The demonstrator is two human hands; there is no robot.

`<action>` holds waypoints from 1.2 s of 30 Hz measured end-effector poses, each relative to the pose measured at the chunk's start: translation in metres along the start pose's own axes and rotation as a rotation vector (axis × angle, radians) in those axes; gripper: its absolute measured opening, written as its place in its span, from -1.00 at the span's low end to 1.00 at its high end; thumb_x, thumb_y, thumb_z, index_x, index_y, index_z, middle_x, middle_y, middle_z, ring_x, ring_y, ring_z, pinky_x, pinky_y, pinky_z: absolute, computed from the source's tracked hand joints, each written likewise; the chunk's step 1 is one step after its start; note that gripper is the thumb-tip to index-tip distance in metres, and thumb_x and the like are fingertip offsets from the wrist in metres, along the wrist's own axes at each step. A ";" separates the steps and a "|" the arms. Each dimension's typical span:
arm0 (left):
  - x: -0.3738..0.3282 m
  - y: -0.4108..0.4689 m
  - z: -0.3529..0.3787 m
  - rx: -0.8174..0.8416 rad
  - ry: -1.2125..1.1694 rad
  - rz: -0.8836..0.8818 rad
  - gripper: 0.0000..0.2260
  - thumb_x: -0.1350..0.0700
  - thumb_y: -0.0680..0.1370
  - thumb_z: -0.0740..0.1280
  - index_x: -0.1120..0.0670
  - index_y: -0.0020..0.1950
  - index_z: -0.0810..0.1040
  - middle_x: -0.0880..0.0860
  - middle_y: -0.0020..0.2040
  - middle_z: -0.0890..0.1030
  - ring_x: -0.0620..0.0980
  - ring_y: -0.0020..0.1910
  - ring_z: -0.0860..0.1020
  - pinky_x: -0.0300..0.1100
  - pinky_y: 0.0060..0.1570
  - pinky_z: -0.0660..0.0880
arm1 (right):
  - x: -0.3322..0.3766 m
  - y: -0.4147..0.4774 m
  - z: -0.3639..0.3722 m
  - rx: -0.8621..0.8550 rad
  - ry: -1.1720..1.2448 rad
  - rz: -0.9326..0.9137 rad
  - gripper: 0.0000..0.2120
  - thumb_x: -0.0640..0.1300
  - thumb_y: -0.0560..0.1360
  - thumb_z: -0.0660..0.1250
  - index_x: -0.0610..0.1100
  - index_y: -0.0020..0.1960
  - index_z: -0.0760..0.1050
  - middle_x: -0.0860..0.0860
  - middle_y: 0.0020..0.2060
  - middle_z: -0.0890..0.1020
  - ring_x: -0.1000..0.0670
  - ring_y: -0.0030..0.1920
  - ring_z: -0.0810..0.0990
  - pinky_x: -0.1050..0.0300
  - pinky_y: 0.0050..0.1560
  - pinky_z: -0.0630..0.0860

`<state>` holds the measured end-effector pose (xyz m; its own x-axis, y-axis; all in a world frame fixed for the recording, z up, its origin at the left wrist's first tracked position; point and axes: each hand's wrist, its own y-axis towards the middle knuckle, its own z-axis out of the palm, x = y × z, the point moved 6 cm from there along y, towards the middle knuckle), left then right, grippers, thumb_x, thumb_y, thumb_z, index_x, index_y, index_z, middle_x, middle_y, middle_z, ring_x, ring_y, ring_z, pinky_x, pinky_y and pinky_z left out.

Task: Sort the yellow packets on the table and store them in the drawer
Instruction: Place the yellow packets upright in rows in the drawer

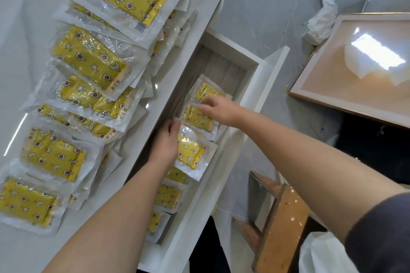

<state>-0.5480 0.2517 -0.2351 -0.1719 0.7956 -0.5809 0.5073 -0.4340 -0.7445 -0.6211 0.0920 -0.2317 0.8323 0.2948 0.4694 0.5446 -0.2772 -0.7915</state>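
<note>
Left hand (165, 142) in drawer (255, 86), fingers straight, resting on left edge of near packet (192, 150). Right hand (218, 109) farther in, fingers spread flat on far packet (198, 116), blurred. Row of packets (167, 195) lies nearer in drawer. Left: table (22, 17), overlapping yellow packets (88, 55). Right: wooden stool (281, 217).

The person's arms are uncovered from left hand (165, 144) and right hand (219, 109) up along both forearms. A dark charcoal, soft fabric sleeve (381, 228) covers the right upper arm, ending near the elbow. A dark patch between the arms may be trousers (210, 250); it is too shadowed to be sure.
</note>
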 end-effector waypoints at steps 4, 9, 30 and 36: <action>-0.022 0.016 0.011 -0.014 -0.071 -0.007 -0.63 -0.08 0.67 0.04 0.07 0.36 0.41 0.13 0.29 0.50 0.12 0.28 0.46 -0.02 0.24 0.37 | -0.003 -0.005 0.008 0.142 -0.228 -0.016 -0.80 -0.15 0.57 0.27 -0.28 0.07 0.53 -0.12 -0.12 0.55 -0.03 -0.11 0.50 0.10 -0.12 0.45; -0.006 0.023 0.017 0.001 0.397 0.025 -0.71 0.14 0.66 0.06 0.10 0.37 0.35 0.19 0.21 0.50 0.15 0.10 0.54 -0.02 0.02 0.50 | -0.010 0.012 -0.042 -0.294 -0.255 0.063 -0.84 -0.29 0.57 0.17 -0.11 0.05 0.47 -0.05 -0.08 0.54 -0.11 -0.06 0.52 0.02 -0.10 0.48; -0.025 -0.082 -0.020 -0.050 0.408 0.420 -0.77 0.17 0.60 0.20 0.09 0.23 0.51 -0.02 0.12 0.55 -0.05 0.04 0.55 -0.10 0.01 0.52 | 0.018 -0.047 0.018 -0.196 -0.509 -0.009 -0.38 -0.28 0.50 0.22 -0.10 0.53 0.15 -0.11 0.54 0.15 -0.17 0.47 0.25 -0.09 0.37 0.31; -0.020 -0.149 -0.095 -0.229 0.302 0.362 -0.92 0.15 0.59 0.25 0.06 -0.04 0.53 -0.06 -0.22 0.55 -0.09 -0.26 0.49 -0.23 -0.30 0.40 | 0.089 -0.119 0.050 -0.159 -0.384 -0.147 -0.60 -0.19 0.57 0.16 -0.07 0.41 0.35 -0.02 0.30 0.46 -0.10 0.22 0.50 -0.04 0.05 0.54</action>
<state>-0.5398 0.3402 -0.0816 0.2828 0.7128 -0.6418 0.6664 -0.6273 -0.4031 -0.6171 0.1971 -0.1154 0.6626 0.6519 0.3688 0.6882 -0.3355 -0.6433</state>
